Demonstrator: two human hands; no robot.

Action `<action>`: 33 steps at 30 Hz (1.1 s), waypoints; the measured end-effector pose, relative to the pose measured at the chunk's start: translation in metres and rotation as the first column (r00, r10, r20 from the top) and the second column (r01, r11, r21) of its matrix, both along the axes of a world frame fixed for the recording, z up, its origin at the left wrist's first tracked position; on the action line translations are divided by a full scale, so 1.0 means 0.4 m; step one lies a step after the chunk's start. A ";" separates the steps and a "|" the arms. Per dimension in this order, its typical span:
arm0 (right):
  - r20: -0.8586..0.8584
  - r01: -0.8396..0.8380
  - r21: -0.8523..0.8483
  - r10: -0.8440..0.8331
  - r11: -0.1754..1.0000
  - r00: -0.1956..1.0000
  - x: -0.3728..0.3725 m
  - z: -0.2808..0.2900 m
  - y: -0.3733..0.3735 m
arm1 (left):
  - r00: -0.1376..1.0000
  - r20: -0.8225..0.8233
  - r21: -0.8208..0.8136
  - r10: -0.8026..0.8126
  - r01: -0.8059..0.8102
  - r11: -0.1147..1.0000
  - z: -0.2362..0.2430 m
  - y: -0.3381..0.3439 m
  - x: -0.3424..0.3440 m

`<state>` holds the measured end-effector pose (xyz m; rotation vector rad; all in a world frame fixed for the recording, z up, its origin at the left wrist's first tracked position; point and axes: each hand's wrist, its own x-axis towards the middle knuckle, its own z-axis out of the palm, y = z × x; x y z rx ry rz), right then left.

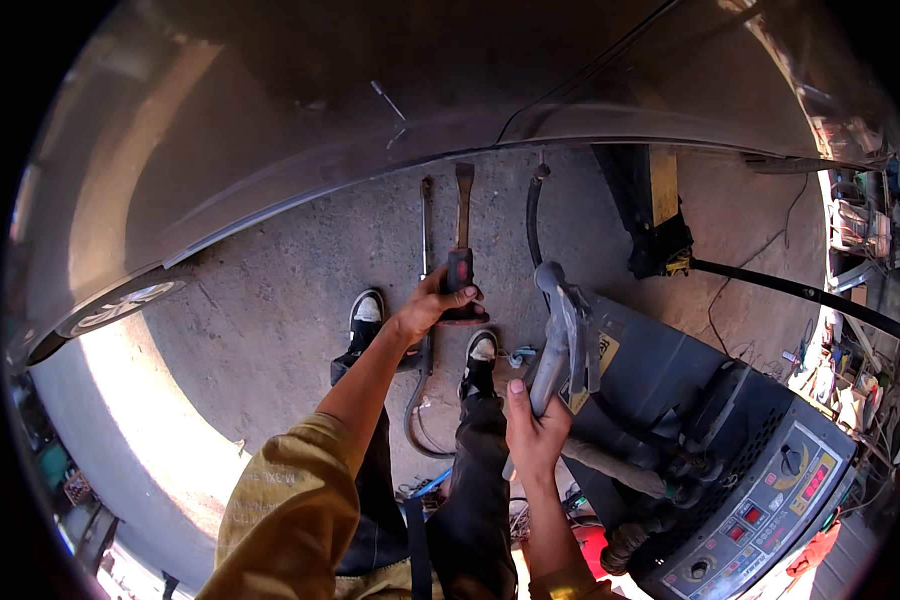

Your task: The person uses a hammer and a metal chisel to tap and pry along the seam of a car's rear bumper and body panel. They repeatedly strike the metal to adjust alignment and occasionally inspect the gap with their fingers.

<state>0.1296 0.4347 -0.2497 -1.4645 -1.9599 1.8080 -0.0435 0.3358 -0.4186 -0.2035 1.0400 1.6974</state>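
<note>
My left hand (435, 305) is closed on the black-and-red handle of a flat-bladed chisel (463, 205), its blade pointing away from me toward the lower edge of a dark car body (270, 120). My right hand (535, 430) grips a grey metal tool (558, 330) with a rounded, curved head, held in front of a dark machine with a control panel (750, 500). A long thin rod with a black grip (426, 230) lies on the floor just left of the chisel. A black cable (532, 220) runs up to the car's lower edge.
A black-and-yellow floor jack (660, 220) stands under the car at right, its long handle (790, 290) reaching rightward. Thick hoses (620, 465) join the machine. A car wheel (125, 305) is at left. Cluttered shelving (850, 240) lines the far right. My shoes stand on concrete (300, 240).
</note>
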 end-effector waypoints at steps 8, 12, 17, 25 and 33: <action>-0.057 -0.127 0.055 0.130 0.990 0.990 -0.108 -0.125 0.073 | 0.984 0.000 0.078 0.180 -0.179 0.981 -0.077 0.063 0.004; 0.027 -0.177 -0.042 0.178 0.983 0.984 -0.131 -0.134 0.103 | 0.980 0.010 0.057 0.199 -0.199 0.978 -0.067 0.069 0.014; -0.033 -0.290 0.050 0.292 0.956 0.956 -0.214 -0.159 0.142 | 0.989 -0.078 -0.148 0.123 -0.134 0.980 -0.058 0.074 -0.015; 0.048 -0.530 0.143 0.529 0.836 0.847 -0.333 -0.235 0.203 | 0.950 -0.310 -0.329 0.040 -0.146 0.933 -0.039 0.100 -0.017; 0.150 -0.650 0.169 0.632 0.741 0.760 -0.393 -0.349 0.248 | 0.957 -0.279 -0.223 0.080 -0.145 0.964 -0.098 0.100 -0.001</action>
